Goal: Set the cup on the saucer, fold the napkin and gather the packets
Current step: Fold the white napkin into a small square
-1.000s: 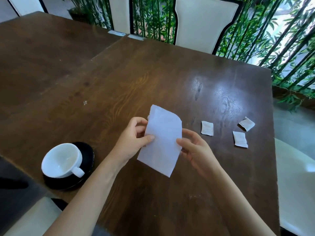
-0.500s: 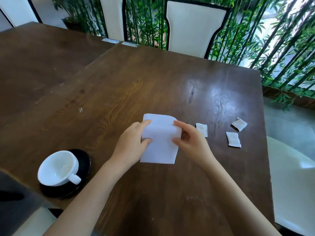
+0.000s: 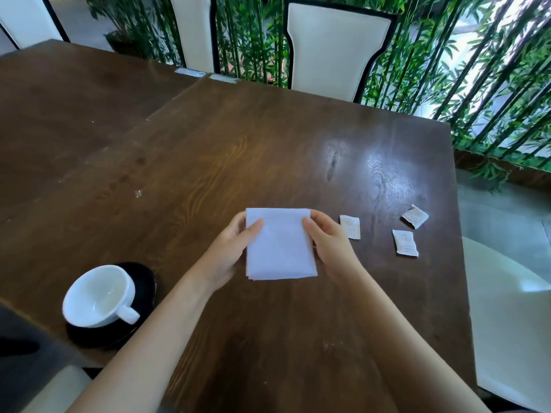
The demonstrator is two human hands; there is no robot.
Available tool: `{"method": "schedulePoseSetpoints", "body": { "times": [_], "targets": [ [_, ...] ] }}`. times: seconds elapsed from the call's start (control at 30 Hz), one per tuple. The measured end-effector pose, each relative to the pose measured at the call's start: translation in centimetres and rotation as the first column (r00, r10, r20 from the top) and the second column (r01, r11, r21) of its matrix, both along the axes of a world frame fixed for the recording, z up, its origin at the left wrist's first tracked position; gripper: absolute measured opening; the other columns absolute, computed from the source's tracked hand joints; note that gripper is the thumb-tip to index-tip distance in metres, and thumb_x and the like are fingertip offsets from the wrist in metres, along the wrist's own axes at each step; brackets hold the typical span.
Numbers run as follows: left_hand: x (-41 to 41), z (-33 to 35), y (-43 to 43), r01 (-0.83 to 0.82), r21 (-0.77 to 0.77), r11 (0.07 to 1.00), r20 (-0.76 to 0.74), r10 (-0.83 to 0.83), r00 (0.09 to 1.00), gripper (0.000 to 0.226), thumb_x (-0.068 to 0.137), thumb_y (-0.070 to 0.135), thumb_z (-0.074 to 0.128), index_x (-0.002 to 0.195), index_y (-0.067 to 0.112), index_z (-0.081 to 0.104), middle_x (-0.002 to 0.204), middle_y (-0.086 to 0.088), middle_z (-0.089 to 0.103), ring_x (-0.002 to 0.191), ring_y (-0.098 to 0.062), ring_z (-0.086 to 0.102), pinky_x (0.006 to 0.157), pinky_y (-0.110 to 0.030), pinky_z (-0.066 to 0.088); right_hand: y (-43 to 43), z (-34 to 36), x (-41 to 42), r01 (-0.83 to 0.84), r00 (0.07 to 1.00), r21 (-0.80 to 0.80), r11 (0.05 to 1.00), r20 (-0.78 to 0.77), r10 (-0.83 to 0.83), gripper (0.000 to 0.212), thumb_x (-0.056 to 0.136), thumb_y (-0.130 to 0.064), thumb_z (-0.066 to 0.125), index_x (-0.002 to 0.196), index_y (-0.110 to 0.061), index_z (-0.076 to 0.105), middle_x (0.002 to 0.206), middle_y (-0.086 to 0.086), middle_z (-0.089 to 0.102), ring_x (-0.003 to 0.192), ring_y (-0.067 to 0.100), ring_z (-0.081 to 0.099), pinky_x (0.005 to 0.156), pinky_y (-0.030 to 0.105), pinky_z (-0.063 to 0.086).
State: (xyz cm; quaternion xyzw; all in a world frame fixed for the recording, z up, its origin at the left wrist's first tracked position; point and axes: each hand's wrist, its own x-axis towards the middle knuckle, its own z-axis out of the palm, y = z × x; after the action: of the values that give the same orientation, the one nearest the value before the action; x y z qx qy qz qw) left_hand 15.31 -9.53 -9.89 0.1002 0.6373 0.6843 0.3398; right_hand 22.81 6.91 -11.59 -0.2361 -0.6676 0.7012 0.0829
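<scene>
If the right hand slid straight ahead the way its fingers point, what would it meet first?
Probably nothing soon: the right hand, gripping the napkin, points up the bare table. The nearest packet lies just to its right, likely off that line.

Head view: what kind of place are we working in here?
Probably a cafe or restaurant dining area. Dark wooden tables stand pushed together with cream high-backed chairs around them, a bamboo screen behind, and a white cup on a black saucer beside small packets.
</scene>
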Motion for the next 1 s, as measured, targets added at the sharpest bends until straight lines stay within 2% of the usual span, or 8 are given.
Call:
{"method": "schedulePoseSetpoints", "body": {
  "times": [0.1, 0.23, 0.33, 0.4, 0.53, 0.73, 0.9, 1.0],
  "targets": [
    [0.9, -2.5, -0.5, 0.029, -0.017, 0.999, 0.189, -0.025, 0.982, 0.034, 0.088, 0.031, 0.057, 0.121, 0.027, 0.051, 0.116, 0.001, 0.067, 0.103, -0.016, 0.066, 0.087, -0.038, 0.053, -0.2, -2.3, -0.6, 0.076, 0.993, -0.075, 0.994, 0.096, -0.069, 0.024, 0.096, -0.02, 0.045, 0.101, -0.025, 0.068, 0.103, -0.002, 0.071, 0.092, 0.012, 0.066, 0.082, 0.03, 0.054],
    [2.4, -6.1, -0.9, -0.116, -0.176, 0.978, 0.173, 0.147, 0.974, 0.047, 0.09, 0.018, 0.058, 0.134, 0.019, 0.041, 0.118, -0.005, 0.064, 0.095, -0.017, 0.066, 0.07, -0.03, 0.057, -1.1, -5.9, -0.2, 0.007, 0.952, 0.181, 0.983, 0.299, -0.062, 0.042, 0.094, -0.025, 0.049, 0.134, -0.012, 0.049, 0.131, 0.003, 0.057, 0.112, 0.013, 0.054, 0.091, 0.023, 0.041],
    [3.0, -8.8, -1.4, -0.148, -0.352, 0.924, 0.047, 0.175, 0.983, 0.061, 0.089, 0.024, 0.06, 0.142, 0.02, 0.03, 0.128, -0.008, 0.056, 0.107, -0.021, 0.06, 0.087, -0.036, 0.052, -2.3, -8.1, 1.2, -0.111, 0.933, 0.204, 0.973, 0.359, 0.032, 0.053, 0.089, -0.029, 0.059, 0.137, -0.015, 0.041, 0.133, 0.003, 0.054, 0.106, 0.011, 0.053, 0.084, 0.022, 0.041],
    [3.1, -10.0, -1.9, -0.158, -0.414, 0.896, 0.001, 0.174, 0.985, 0.062, 0.089, 0.03, 0.059, 0.142, 0.023, 0.029, 0.133, -0.007, 0.052, 0.111, -0.021, 0.057, 0.093, -0.036, 0.049, -2.9, -9.3, 2.2, -0.181, 0.938, 0.208, 0.961, 0.331, 0.105, 0.064, 0.084, -0.028, 0.067, 0.139, -0.015, 0.037, 0.139, 0.003, 0.048, 0.116, 0.014, 0.052, 0.093, 0.028, 0.046],
    [3.5, -11.3, -3.1, -0.057, -0.33, 0.942, 0.037, 0.073, 0.997, 0.074, 0.08, 0.034, 0.07, 0.142, 0.031, 0.028, 0.138, 0.003, 0.047, 0.118, -0.012, 0.051, 0.101, -0.035, 0.046, -3.7, -10.8, 4.1, -0.315, 0.93, 0.385, 0.868, 0.307, 0.201, 0.08, 0.078, -0.042, 0.07, 0.144, -0.024, 0.029, 0.154, -0.004, 0.022, 0.141, 0.011, 0.024, 0.114, 0.032, 0.03],
    [4.2, -11.7, -4.8, 0.089, -0.41, 0.908, -0.168, -0.171, 0.971, 0.104, 0.068, 0.033, 0.08, 0.144, 0.043, 0.009, 0.145, 0.017, 0.026, 0.128, -0.002, 0.031, 0.108, -0.03, 0.031, -3.8, -11.8, 5.6, -0.402, 0.916, 0.568, 0.718, 0.245, 0.319, 0.078, 0.078, -0.04, 0.072, 0.142, -0.031, 0.028, 0.157, -0.009, 0.001, 0.14, 0.007, 0.009, 0.11, 0.022, 0.02],
    [4.1, -12.4, -4.5, 0.0, -0.447, 0.895, -0.257, -0.129, 0.958, 0.093, 0.077, 0.02, 0.075, 0.146, 0.034, 0.015, 0.145, 0.005, 0.029, 0.121, -0.001, 0.033, 0.099, -0.021, 0.031, -3.7, -12.1, 5.7, -0.263, 0.958, 0.718, 0.644, 0.112, 0.265, 0.046, 0.085, -0.022, 0.066, 0.129, -0.019, 0.052, 0.14, -0.019, 0.023, 0.124, 0.005, 0.028, 0.103, 0.019, 0.03],
    [3.8, -12.9, -4.5, -0.005, -0.469, 0.883, -0.266, -0.136, 0.954, 0.091, 0.077, 0.022, 0.075, 0.146, 0.033, 0.017, 0.143, 0.004, 0.03, 0.115, 0.001, 0.035, 0.096, -0.018, 0.031, -3.5, -12.3, 5.7, -0.232, 0.966, 0.728, 0.645, 0.096, 0.24, 0.044, 0.085, -0.02, 0.067, 0.127, -0.019, 0.056, 0.14, -0.016, 0.029, 0.127, 0.007, 0.032, 0.103, 0.017, 0.028]
  ]
}}
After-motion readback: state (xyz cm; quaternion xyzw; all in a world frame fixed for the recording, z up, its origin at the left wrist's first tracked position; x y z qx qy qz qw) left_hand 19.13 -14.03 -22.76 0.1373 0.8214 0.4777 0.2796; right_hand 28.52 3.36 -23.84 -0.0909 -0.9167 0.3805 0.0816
